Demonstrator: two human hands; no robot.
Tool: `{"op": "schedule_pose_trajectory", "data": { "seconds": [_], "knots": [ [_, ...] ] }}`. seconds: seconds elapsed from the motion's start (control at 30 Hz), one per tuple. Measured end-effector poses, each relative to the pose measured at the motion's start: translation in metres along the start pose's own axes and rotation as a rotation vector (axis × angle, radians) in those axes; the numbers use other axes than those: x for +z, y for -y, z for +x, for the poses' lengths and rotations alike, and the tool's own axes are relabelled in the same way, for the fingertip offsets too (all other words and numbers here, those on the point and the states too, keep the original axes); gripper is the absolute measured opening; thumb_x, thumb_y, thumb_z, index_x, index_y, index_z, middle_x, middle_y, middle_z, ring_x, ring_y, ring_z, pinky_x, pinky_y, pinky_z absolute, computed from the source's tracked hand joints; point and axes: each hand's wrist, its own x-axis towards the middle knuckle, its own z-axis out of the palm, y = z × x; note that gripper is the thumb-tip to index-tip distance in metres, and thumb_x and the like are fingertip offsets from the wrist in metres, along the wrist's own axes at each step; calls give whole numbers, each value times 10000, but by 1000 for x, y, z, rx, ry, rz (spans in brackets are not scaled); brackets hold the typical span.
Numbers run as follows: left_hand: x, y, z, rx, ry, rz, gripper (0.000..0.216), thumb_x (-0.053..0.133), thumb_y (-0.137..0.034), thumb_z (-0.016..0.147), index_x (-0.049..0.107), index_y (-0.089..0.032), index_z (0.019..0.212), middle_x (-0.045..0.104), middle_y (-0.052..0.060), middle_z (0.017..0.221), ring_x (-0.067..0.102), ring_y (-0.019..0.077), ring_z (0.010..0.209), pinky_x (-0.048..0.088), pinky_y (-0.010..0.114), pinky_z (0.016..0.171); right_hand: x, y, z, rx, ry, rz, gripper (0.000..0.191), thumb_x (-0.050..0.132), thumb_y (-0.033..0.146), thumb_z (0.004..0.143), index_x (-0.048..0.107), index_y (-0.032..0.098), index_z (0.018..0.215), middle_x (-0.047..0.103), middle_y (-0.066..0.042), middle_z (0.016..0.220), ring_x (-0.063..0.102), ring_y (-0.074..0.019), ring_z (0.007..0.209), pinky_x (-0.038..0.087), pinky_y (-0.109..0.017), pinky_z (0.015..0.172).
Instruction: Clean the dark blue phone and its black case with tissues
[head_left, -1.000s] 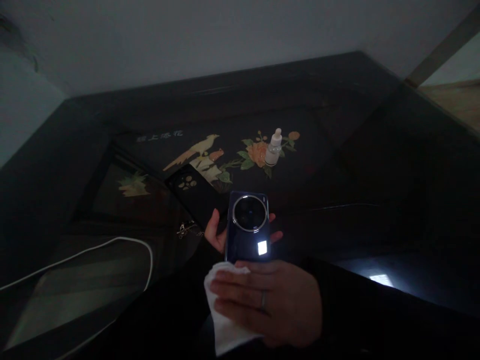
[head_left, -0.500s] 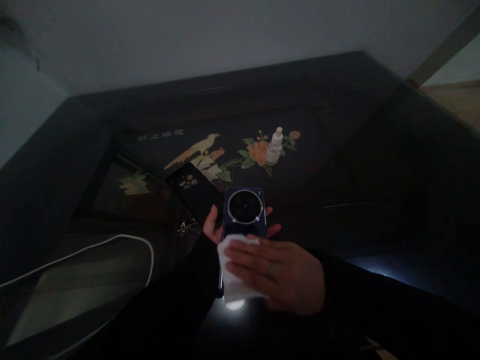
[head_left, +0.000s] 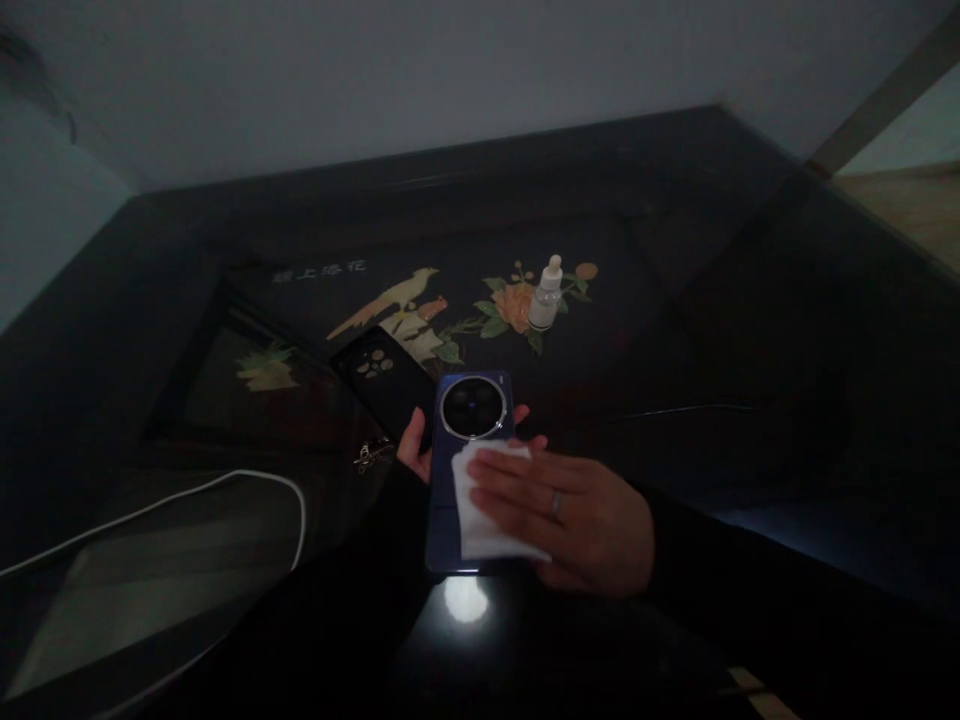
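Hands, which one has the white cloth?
The right hand, with the ring showing: it lies on the white cloth over the blue phone. The left hand instead holds the phone from underneath.

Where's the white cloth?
In the head view, the flat white cloth is below centre, under the right hand, on the blue rectangular phone below its round camera.

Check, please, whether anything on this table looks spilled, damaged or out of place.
I see no spill or damage, though the picture is dark. Only the black case looks slightly askew: it lies diagonally, while the blue phone is held nearly straight. The dropper bottle stands upright.
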Motion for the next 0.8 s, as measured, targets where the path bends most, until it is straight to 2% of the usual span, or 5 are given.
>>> {"op": "schedule_pose_trajectory", "data": {
  "seconds": [0.1,0.3,0.5,0.67,0.8],
  "knots": [
    [1,-2,-2,-8,15,-39,738,178,-641,768,168,-222,1375,384,79,1344,421,341,1153,358,540,868,2,5,1,-183,47,69,463,359,326,865,462,20,1196,448,-147,1295,268,-224,1283,319,-373,1028],
    [4,0,0,-6,-32,-9,869,286,-673,725,209,-91,1366,457,156,1266,411,298,1171,338,413,942,-3,-8,-2,74,-90,-64,413,354,225,852,468,13,1188,449,-170,1288,289,-240,1272,325,-416,1018],
    [4,-5,0,30,25,-50,686,159,-597,802,139,-232,1382,369,53,1358,436,302,1150,346,502,899,-7,-1,-1,-181,-61,51,473,233,319,904,516,19,1135,527,-133,1221,385,-227,1218,347,-360,1014],
    [-6,-8,0,10,33,-140,809,271,-638,750,147,-149,1383,438,91,1303,459,243,1138,331,354,957,-8,-8,-3,33,-153,-5,422,312,266,882,500,-2,1147,495,-177,1242,350,-245,1240,358,-409,1000],
    [-1,-9,0,44,59,-131,705,144,-604,806,112,-204,1385,525,78,1218,481,278,1119,385,454,895,-7,-4,-2,-112,-160,47,452,247,291,905,525,8,1124,540,-146,1203,386,-228,1217,378,-377,991]
  ]
}}
